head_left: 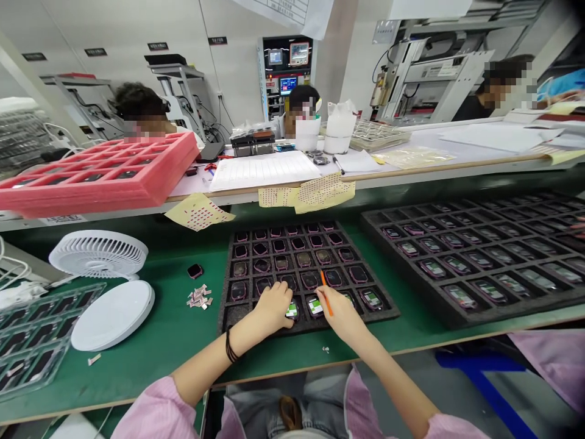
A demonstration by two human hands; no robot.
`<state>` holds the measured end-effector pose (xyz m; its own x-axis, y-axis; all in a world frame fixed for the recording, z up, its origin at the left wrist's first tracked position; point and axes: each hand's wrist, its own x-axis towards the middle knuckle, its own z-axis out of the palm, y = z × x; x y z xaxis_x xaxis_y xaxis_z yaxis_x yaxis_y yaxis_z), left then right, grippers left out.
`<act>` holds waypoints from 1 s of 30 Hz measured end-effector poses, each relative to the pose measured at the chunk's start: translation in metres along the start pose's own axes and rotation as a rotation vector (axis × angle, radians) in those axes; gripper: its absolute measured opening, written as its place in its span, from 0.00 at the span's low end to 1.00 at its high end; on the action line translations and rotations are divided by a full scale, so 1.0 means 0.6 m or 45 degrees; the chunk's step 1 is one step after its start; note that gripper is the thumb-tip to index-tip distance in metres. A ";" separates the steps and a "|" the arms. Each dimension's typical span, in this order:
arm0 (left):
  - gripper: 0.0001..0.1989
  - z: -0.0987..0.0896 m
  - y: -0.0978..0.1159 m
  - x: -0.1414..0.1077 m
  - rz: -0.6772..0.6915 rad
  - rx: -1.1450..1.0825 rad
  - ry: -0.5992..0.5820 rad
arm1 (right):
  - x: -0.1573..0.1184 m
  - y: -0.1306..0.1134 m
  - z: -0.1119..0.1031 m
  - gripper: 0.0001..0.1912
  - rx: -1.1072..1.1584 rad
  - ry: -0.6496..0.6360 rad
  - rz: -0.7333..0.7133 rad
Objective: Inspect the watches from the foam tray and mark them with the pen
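Note:
A black foam tray [388,312] with several rows of square smartwatch bodies lies on the green bench in front of me. My left hand [273,306] is over its front row, thumb and fingers closed around a watch [291,310] with a green and white face. In my right hand [340,310] is a slim orange stick [326,291], pinched and slanted over the tray. Beside its lower end sits another watch with a green and white face [315,306]. At the front right corner is a further such watch [371,298]. The stick's exact kind is unclear.
Left of the tray lie a single watch [195,271] and a pile of small pale strips [200,297]. A white fan [112,314] and clear blister trays [34,341] stand farther left. At right is a second foam tray [450,314], with another person's hand [578,227] at its edge.

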<state>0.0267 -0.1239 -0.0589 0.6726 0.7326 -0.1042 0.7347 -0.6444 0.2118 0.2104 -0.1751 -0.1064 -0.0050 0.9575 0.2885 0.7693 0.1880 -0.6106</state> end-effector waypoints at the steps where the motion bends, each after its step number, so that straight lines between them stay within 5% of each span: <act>1: 0.20 0.001 -0.002 0.002 0.007 -0.011 -0.003 | 0.000 -0.004 -0.001 0.13 0.072 -0.029 0.017; 6: 0.18 -0.005 -0.025 -0.001 0.057 -0.291 0.024 | -0.001 -0.021 0.000 0.13 0.274 -0.125 0.083; 12: 0.22 -0.017 -0.077 0.029 -0.071 -1.261 0.064 | 0.024 -0.012 -0.006 0.16 0.828 -0.219 0.305; 15: 0.28 -0.011 -0.101 0.055 -0.184 -1.567 0.212 | 0.068 -0.019 -0.016 0.19 1.203 -0.252 0.405; 18: 0.32 0.005 -0.120 0.071 -0.270 -1.625 0.448 | 0.130 -0.032 -0.021 0.20 1.380 -0.210 0.366; 23: 0.34 0.027 -0.141 0.074 -0.315 -1.621 0.627 | 0.205 -0.037 0.002 0.26 1.500 -0.262 0.201; 30: 0.24 0.027 -0.131 0.065 -0.200 -1.620 0.684 | 0.182 -0.027 0.031 0.16 1.336 -0.190 0.245</act>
<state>-0.0037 -0.0482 -0.0953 0.2622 0.9585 0.1120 0.0192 -0.1213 0.9924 0.1856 -0.0695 -0.0791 -0.0750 0.9947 0.0702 -0.1664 0.0570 -0.9844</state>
